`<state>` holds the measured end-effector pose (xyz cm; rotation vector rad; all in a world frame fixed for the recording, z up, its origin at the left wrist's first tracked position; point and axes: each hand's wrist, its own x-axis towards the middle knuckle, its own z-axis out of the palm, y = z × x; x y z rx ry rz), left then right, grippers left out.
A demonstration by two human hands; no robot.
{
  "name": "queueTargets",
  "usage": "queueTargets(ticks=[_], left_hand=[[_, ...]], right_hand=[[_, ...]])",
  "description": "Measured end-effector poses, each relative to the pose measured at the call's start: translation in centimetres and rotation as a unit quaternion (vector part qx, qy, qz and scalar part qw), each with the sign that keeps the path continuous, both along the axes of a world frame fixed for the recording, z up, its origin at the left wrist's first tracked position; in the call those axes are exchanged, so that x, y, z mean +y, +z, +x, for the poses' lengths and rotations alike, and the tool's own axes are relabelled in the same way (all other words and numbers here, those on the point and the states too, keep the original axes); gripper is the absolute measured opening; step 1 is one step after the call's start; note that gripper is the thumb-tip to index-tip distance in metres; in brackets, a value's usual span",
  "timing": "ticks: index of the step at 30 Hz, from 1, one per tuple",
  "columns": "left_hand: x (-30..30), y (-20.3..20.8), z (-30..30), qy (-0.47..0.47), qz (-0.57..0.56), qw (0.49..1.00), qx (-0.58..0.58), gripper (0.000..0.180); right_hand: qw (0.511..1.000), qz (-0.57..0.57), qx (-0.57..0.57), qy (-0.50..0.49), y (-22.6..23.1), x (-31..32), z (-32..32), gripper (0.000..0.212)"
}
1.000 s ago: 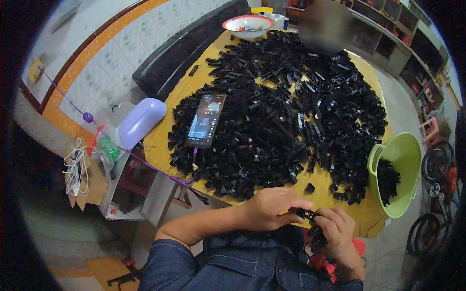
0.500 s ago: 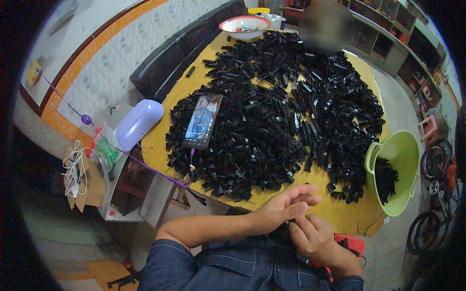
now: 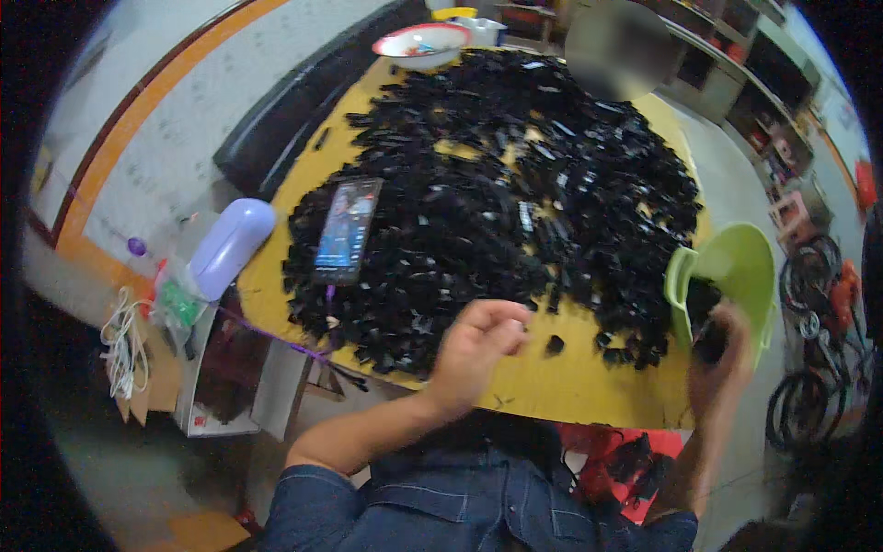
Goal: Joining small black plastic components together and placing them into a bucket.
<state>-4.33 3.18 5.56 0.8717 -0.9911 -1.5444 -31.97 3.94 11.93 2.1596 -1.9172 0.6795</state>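
Observation:
My left hand [image 3: 480,351] is above the near edge of the table, thumb and fingers pinched together. A dark speck shows at its fingertips, too small to name. Just right of it, a single small black piece [image 3: 555,344] lies on the yellow tabletop. My right hand [image 3: 724,361] is at the near side of a light green basket [image 3: 743,262], its fingers blurred against the dark contents. Black pieces lie inside the basket. A wide heap of small black plastic-looking pieces [image 3: 441,235] covers much of the table.
A phone [image 3: 348,230] with a lit screen rests on the heap, a purple cable running from it. A lilac rounded case [image 3: 232,247] stands left of the table [image 3: 524,391]. A red-rimmed bowl [image 3: 421,44] sits at the far end. A bicycle [image 3: 809,340] stands at right.
My hands were together at the table's near edge and have parted. The right moved right to the basket; the left shifted left and its fingers closed. The view has swung slightly to the right.

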Motion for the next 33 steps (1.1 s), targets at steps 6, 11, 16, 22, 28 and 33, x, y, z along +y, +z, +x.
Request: queueTargets(ticks=[6, 11, 16, 22, 28, 33], left_hand=[[-0.1, -0.9, 0.9, 0.048, -0.066, 0.98, -0.183, 0.007], [-1.6, -0.8, 0.3, 0.088, -0.417, 0.741, -0.52, 0.011], [-1.8, -0.1, 0.6, 0.076, -0.405, 0.693, -0.591, 0.019], [-2.4, -1.0, 0.5, 0.025, -0.402, 0.646, -0.649, 0.02], [-2.1, -1.7, 0.0, 0.025, -0.424, 0.731, -0.534, 0.013], [-1.7, -0.9, 0.8, 0.006, -0.368, 0.811, -0.455, 0.013]], right_hand=[[0.982, -0.175, 0.044, -0.063, 0.8, -2.6, -1.8, 0.052], [0.97, -0.024, -0.052, 0.235, -4.2, -1.0, 6.1, 0.038], [0.983, 0.024, -0.029, 0.178, -7.3, -2.8, 7.9, 0.032], [0.969, 0.005, 0.093, 0.231, -7.0, -6.1, 9.3, 0.034], [0.968, 0.121, 0.01, 0.218, -6.4, -4.3, 8.4, 0.023], [0.868, 0.221, -0.4, 0.195, -6.4, -3.5, 7.1, 0.012]])
